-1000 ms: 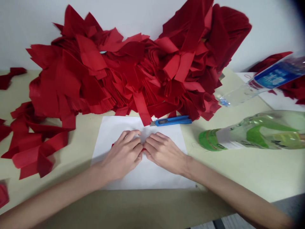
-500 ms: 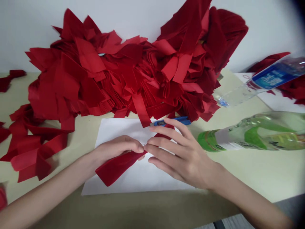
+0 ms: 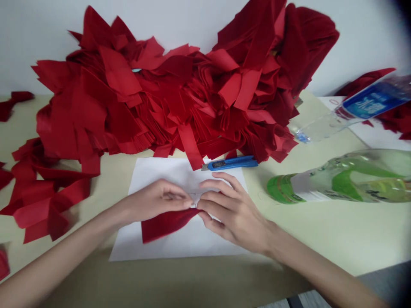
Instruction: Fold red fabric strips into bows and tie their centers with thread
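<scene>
Over a white paper sheet (image 3: 128, 250) with a few dark marks, my two hands meet at one red velvety ribbon strip (image 3: 165, 224). My left hand (image 3: 162, 197) is closed, thumb and fingers pinched at the strip's narrowed middle. My right hand (image 3: 233, 214) pinches the same spot from the other side, its upper fingers loosely curved. The strip's left end fans out below my left hand; its other end is mostly hidden behind my right fingers. Just beyond my right fingertips lies a blue utility knife (image 3: 231, 163) with its blade tip showing.
A large heap of red fabric strips (image 3: 167, 102) lies against the wall. More loose red strips (image 3: 51, 188) spread at the left. On the right, a green-capped bottle (image 3: 346, 177) and a blue-labelled clear bottle (image 3: 362, 105) lie on their sides on the table (image 3: 298, 239).
My right hand has drawn down and left, uncovering the utility knife. The strip's left end has swung to the right and lies flatter; my left hand's fingers have curled more above it.
</scene>
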### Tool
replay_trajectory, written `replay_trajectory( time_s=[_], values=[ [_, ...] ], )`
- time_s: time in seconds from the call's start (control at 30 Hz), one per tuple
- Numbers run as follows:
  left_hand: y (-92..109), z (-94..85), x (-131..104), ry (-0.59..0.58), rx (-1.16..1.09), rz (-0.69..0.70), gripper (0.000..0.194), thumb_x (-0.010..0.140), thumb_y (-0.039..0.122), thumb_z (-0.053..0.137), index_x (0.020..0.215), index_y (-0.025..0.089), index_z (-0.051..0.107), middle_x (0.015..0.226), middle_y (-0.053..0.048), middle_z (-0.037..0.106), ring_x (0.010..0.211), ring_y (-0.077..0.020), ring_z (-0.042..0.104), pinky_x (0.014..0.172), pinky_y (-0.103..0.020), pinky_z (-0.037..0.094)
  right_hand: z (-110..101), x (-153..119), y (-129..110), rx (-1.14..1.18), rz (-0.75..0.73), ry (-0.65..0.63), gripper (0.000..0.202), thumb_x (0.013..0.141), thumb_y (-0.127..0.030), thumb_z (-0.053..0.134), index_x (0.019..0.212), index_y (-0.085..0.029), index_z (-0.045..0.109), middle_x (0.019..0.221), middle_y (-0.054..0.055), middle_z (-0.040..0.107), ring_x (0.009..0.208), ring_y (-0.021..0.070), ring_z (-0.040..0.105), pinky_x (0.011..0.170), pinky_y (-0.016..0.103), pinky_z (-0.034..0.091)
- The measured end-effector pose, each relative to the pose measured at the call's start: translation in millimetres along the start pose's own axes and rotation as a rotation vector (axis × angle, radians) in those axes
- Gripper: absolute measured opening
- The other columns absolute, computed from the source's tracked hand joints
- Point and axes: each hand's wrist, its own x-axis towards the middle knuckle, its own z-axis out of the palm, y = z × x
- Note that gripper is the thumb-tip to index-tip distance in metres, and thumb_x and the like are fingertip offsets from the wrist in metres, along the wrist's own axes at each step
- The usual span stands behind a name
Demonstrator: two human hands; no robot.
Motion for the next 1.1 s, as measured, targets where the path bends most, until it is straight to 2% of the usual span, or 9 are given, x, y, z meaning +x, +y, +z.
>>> replay_trajectory(
  time_s=[0.13, 0.23, 0.47, 0.7, 0.77, 0.83, 0.93, 1.0, 1.1],
  values=[
    [3.5, -1.7, -14.8, 0.474, 0.600, 0.240, 0.012, 0.083, 0.025, 0.057, 0.086, 0.021, 0.068, 0.086, -0.003, 0.068, 0.087, -0.0215, 0.057, 0.076, -0.035, 0.045, 20.2, -8.0, 4.0, 0.028, 0.120, 0.007, 0.012, 0.081, -0.011, 0.053, 0.079, -0.017, 0.064, 0.076, 0.000, 0.066, 0.106, 0.0192, 0.054, 0.100, 0.040, 0.036],
    [9.8, 12.1, -27.8, 0.631, 0.817, 0.402, 0.011, 0.082, 0.014, 0.056, 0.079, 0.019, 0.065, 0.074, -0.003, 0.063, 0.080, -0.0201, 0.054, 0.071, -0.034, 0.045, 27.9, -9.9, 3.7, 0.036, 0.135, -0.009, 0.013, 0.080, -0.010, 0.053, 0.080, -0.017, 0.064, 0.077, 0.002, 0.067, 0.108, 0.0209, 0.053, 0.097, 0.040, 0.038],
    [2.8, 56.1, -20.7, 0.468, 1.020, 0.384, 0.013, 0.080, 0.011, 0.053, 0.072, 0.016, 0.062, 0.067, -0.005, 0.057, 0.073, -0.0226, 0.051, 0.063, -0.038, 0.046, 34.5, -10.8, 3.3, 0.050, 0.159, -0.030, 0.015, 0.082, -0.011, 0.051, 0.082, -0.016, 0.065, 0.081, 0.004, 0.066, 0.111, 0.0237, 0.051, 0.094, 0.039, 0.040],
    [8.3, 64.0, -6.1, 0.431, 1.071, 0.285, 0.017, 0.077, 0.006, 0.050, 0.068, 0.015, 0.062, 0.066, -0.008, 0.057, 0.071, -0.0264, 0.052, 0.059, -0.042, 0.045, 36.4, -13.2, 6.1, 0.047, 0.158, -0.047, 0.016, 0.086, -0.014, 0.049, 0.083, -0.015, 0.064, 0.082, 0.006, 0.065, 0.112, 0.0250, 0.049, 0.090, 0.041, 0.042],
    [14.1, 72.2, -16.2, 0.401, 0.922, 0.282, 0.019, 0.076, 0.005, 0.049, 0.069, 0.015, 0.063, 0.070, -0.009, 0.059, 0.073, -0.0264, 0.054, 0.061, -0.041, 0.045, 36.1, -13.1, 6.1, 0.058, 0.164, -0.053, 0.017, 0.088, -0.015, 0.048, 0.085, -0.014, 0.064, 0.083, 0.007, 0.065, 0.111, 0.0250, 0.049, 0.091, 0.041, 0.042],
    [16.3, 87.3, -30.5, 0.327, 0.526, 0.268, 0.018, 0.075, 0.006, 0.052, 0.068, 0.018, 0.064, 0.071, -0.006, 0.060, 0.069, -0.0217, 0.055, 0.060, -0.035, 0.045, 34.4, -12.5, 6.1, 0.084, 0.178, -0.054, 0.015, 0.088, -0.016, 0.049, 0.086, -0.014, 0.064, 0.084, 0.006, 0.065, 0.110, 0.0248, 0.049, 0.091, 0.040, 0.042],
    [9.9, 111.1, -47.6, 0.159, -0.323, -0.086, 0.006, 0.075, 0.019, 0.062, 0.070, 0.019, 0.066, 0.065, -0.003, 0.062, 0.053, -0.0128, 0.054, 0.046, -0.024, 0.038, 27.0, -10.3, 5.5, 0.144, 0.237, 0.000, 0.009, 0.085, -0.015, 0.054, 0.084, -0.017, 0.063, 0.081, 0.004, 0.065, 0.107, 0.0241, 0.051, 0.090, 0.040, 0.042],
    [2.2, 118.7, -50.1, 0.244, -0.650, -0.301, 0.011, 0.077, 0.029, 0.064, 0.081, 0.020, 0.068, 0.064, -0.003, 0.064, 0.056, -0.0124, 0.055, 0.049, -0.022, 0.040, 19.1, -7.6, 3.9, 0.207, 0.282, 0.040, 0.007, 0.083, -0.015, 0.056, 0.082, -0.018, 0.062, 0.078, 0.003, 0.065, 0.106, 0.0236, 0.051, 0.089, 0.040, 0.042],
    [-6.3, 117.2, -42.4, 0.479, -0.881, -0.314, 0.017, 0.074, 0.031, 0.070, 0.087, 0.020, 0.068, 0.079, -0.003, 0.067, 0.064, -0.0111, 0.056, 0.058, -0.022, 0.044, 8.0, -3.4, -0.7, 0.302, 0.296, 0.037, 0.004, 0.082, -0.016, 0.059, 0.082, -0.020, 0.062, 0.077, 0.002, 0.065, 0.106, 0.0231, 0.051, 0.089, 0.039, 0.043]
  ],
)
